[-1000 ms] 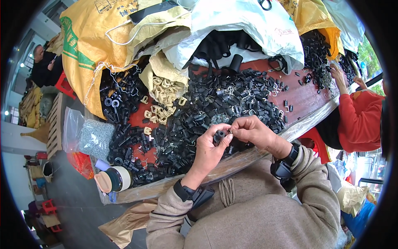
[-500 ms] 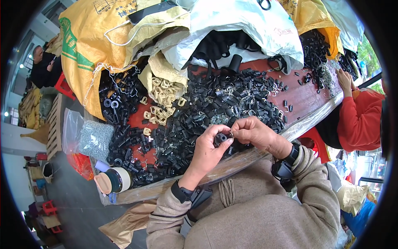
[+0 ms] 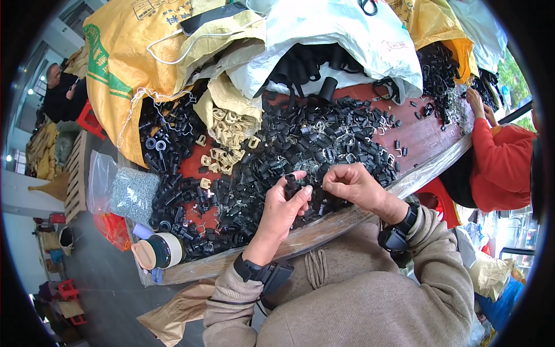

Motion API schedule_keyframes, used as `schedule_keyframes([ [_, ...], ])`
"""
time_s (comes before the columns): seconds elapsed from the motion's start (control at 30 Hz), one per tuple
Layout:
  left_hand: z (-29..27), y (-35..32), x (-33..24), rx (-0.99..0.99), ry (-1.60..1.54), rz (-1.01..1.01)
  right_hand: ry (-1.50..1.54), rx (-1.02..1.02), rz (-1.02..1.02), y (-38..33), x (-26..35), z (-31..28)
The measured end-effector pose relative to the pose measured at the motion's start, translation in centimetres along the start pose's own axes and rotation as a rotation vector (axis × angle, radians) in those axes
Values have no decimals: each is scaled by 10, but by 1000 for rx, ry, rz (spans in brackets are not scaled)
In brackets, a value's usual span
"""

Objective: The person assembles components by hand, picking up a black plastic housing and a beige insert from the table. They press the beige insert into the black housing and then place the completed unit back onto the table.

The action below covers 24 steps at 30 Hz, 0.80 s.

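Between the thumb and fingers of my left hand (image 3: 281, 209) is a small black cylindrical plastic part (image 3: 292, 184), tilted upward. My right hand (image 3: 354, 188) hovers just to its right, thumb and fingertips pinched together; whatever they hold, if anything, is too small to make out. The two hands are a little apart. Beneath and beyond them spreads a pile of small black parts with metal hooks (image 3: 312, 139) on the red tabletop (image 3: 416, 130). Cream-coloured plastic pieces (image 3: 222, 156) spill from a sack left of the pile.
A white sack (image 3: 347, 29) with black tubes and a yellow sack (image 3: 124, 69) stand at the back. By the left edge are a clear bag of screws (image 3: 134, 194) and a cup-like container (image 3: 165, 250). A co-worker in red (image 3: 503, 165) works at the right.
My hands have drawn apart. The left has shifted slightly left and turned the black part more upright; the right has moved away from it.
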<state>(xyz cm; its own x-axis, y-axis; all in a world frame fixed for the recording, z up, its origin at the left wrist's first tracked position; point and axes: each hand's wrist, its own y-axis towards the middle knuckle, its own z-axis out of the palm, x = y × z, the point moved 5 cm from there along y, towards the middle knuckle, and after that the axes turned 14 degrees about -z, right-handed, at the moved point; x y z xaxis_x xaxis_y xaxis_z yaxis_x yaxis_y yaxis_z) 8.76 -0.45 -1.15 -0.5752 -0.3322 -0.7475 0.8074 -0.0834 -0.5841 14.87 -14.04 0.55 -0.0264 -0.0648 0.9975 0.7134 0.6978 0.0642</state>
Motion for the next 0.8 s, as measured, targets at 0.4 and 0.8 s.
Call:
schedule_keyframes([
  [0.4, 21, -21, 6, 401, -382, -91, -479, 75, -535, -5, 46, 17],
  [0.8, 17, -26, 23, 312, -296, -33, -891, 279, -814, -12, 50, 36],
])
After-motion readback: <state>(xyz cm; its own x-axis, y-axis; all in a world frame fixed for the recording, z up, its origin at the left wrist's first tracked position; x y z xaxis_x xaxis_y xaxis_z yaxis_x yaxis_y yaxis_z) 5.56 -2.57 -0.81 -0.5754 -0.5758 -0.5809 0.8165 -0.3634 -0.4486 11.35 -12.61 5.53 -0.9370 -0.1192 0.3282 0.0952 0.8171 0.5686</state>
